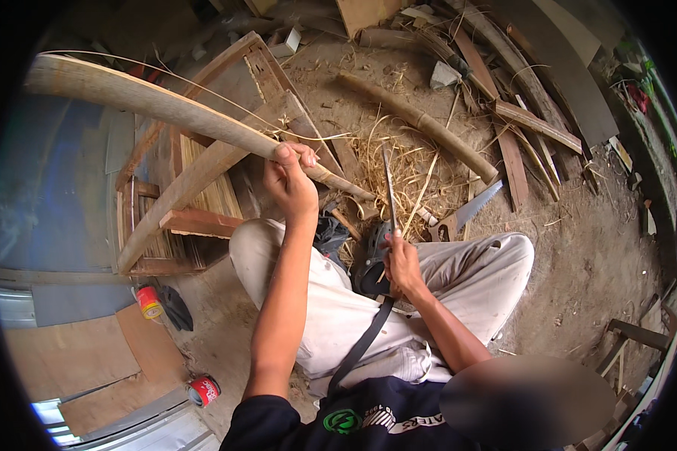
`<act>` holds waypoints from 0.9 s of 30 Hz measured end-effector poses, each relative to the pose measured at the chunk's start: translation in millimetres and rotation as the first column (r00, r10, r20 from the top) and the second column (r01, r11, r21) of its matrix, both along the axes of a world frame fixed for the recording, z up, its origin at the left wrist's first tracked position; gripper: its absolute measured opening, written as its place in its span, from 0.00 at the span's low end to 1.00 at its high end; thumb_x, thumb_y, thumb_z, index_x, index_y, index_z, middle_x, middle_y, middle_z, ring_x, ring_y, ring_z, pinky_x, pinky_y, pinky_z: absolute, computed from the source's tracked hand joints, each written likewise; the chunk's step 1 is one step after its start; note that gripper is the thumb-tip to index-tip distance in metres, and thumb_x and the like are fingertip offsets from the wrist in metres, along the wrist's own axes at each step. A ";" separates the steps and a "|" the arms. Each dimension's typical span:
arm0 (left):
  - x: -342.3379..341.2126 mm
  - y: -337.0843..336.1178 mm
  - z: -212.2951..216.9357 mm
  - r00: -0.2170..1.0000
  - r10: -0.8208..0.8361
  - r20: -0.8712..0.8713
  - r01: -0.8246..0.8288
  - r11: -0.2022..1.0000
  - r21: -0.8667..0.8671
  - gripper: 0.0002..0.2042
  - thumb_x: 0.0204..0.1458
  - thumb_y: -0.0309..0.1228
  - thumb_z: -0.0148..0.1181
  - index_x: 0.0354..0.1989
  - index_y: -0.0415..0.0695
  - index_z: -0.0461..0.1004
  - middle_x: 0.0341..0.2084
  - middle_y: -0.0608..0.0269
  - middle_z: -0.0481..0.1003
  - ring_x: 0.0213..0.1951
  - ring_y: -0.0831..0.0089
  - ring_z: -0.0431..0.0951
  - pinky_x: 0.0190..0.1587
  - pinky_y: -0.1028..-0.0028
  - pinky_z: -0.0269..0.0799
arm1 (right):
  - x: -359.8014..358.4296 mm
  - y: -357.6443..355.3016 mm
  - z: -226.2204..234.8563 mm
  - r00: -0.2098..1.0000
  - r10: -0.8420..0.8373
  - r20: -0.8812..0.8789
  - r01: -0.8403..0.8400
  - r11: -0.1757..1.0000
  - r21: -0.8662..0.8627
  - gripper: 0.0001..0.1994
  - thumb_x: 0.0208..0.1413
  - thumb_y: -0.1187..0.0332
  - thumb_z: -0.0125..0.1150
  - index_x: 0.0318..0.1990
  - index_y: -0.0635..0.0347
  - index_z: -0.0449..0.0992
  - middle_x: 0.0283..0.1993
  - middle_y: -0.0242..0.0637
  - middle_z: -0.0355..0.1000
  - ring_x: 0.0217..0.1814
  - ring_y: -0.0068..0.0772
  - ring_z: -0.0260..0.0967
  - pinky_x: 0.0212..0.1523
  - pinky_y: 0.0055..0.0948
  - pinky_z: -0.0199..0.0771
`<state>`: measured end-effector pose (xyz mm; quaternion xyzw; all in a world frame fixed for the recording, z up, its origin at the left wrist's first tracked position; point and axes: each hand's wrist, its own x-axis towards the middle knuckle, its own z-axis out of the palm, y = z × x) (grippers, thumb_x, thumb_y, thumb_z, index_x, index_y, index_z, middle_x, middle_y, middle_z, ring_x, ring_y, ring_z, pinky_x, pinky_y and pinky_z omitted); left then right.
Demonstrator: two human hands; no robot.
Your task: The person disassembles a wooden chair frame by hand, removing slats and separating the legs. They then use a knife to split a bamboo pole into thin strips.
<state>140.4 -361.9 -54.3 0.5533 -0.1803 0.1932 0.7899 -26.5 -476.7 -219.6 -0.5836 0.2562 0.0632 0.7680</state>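
Observation:
A long pale pole (pixel 165 101) that looks like bamboo slants from the upper left down to the shavings in front of me. My left hand (pixel 291 179) is closed around it near its lower part. A thin peeled strip (pixel 195 84) curls up along the pole's upper edge. Between my knees my right hand (pixel 403 263) is wrapped round the handle of a long narrow knife (pixel 390 184), its blade pointing away from me and apart from the pole. The handle itself is mostly hidden by my fingers.
A handsaw (pixel 479 201) lies by my right knee. Curly shavings (pixel 380 154) cover the ground ahead, beside a loose bamboo length (pixel 421 120). A wooden frame (pixel 180 184) stands left, with planks (pixel 538 124) at far right. Two cans (pixel 149 301) sit lower left.

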 end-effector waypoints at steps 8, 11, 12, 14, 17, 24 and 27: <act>6.2 3.5 -8.4 0.999 -0.050 0.017 0.048 0.993 0.112 0.20 0.65 0.45 0.50 0.29 0.39 0.66 0.22 0.65 0.67 0.27 0.77 0.67 0.33 0.74 0.65 | 34.3 29.4 -16.6 0.997 0.047 -0.066 -0.059 0.979 -0.193 0.35 0.68 0.41 0.33 0.27 0.66 0.73 0.12 0.28 0.57 0.09 0.22 0.54 0.10 0.25 0.54; 5.9 -1.7 -14.2 0.998 -0.048 0.029 0.043 0.986 0.159 0.20 0.65 0.46 0.49 0.30 0.39 0.66 0.22 0.65 0.67 0.27 0.77 0.66 0.33 0.75 0.64 | 34.7 42.8 -23.8 0.997 0.071 -0.028 -0.075 0.983 -0.170 0.34 0.68 0.41 0.33 0.26 0.64 0.72 0.12 0.28 0.57 0.09 0.22 0.54 0.10 0.26 0.54; 6.1 -2.7 -15.0 0.999 -0.036 0.032 0.030 0.984 0.177 0.20 0.65 0.46 0.49 0.30 0.39 0.66 0.22 0.66 0.67 0.27 0.78 0.66 0.32 0.75 0.64 | 33.7 43.6 -25.5 0.985 0.148 -0.085 -0.163 0.967 -0.198 0.35 0.69 0.44 0.33 0.32 0.70 0.78 0.19 0.46 0.66 0.27 0.38 0.68 0.35 0.40 0.68; 6.7 -0.6 -17.0 0.999 -0.039 0.034 0.032 0.981 0.194 0.22 0.64 0.49 0.48 0.31 0.40 0.65 0.22 0.65 0.65 0.27 0.75 0.66 0.35 0.73 0.65 | 31.6 50.1 -27.1 0.981 0.180 0.079 -0.152 0.950 -0.275 0.36 0.68 0.44 0.33 0.28 0.70 0.76 0.19 0.47 0.66 0.28 0.40 0.70 0.36 0.40 0.69; 9.5 4.5 -15.7 0.999 -0.028 0.030 0.023 0.991 0.135 0.22 0.64 0.52 0.48 0.31 0.42 0.63 0.22 0.65 0.63 0.27 0.75 0.64 0.35 0.72 0.64 | 47.2 48.2 -32.8 0.912 0.254 -0.322 -0.244 0.967 0.073 0.37 0.68 0.42 0.32 0.23 0.68 0.74 0.18 0.48 0.67 0.28 0.43 0.71 0.37 0.41 0.69; 20.3 19.6 -20.5 0.998 0.026 -0.057 -0.026 1.000 0.001 0.21 0.64 0.50 0.48 0.31 0.43 0.62 0.22 0.66 0.64 0.28 0.74 0.65 0.35 0.72 0.64 | 40.3 52.2 -53.5 0.972 0.198 -0.131 -0.221 0.955 -0.198 0.38 0.66 0.39 0.34 0.18 0.67 0.68 0.14 0.43 0.63 0.19 0.40 0.66 0.24 0.40 0.66; 21.9 19.2 -12.1 1.000 -0.009 -0.015 0.009 1.000 0.024 0.21 0.65 0.50 0.47 0.31 0.43 0.63 0.22 0.66 0.64 0.27 0.75 0.64 0.34 0.73 0.63 | 60.6 40.4 -73.9 0.947 0.146 -0.287 -0.188 0.974 -0.123 0.38 0.65 0.38 0.36 0.14 0.63 0.65 0.12 0.37 0.62 0.11 0.34 0.62 0.14 0.36 0.63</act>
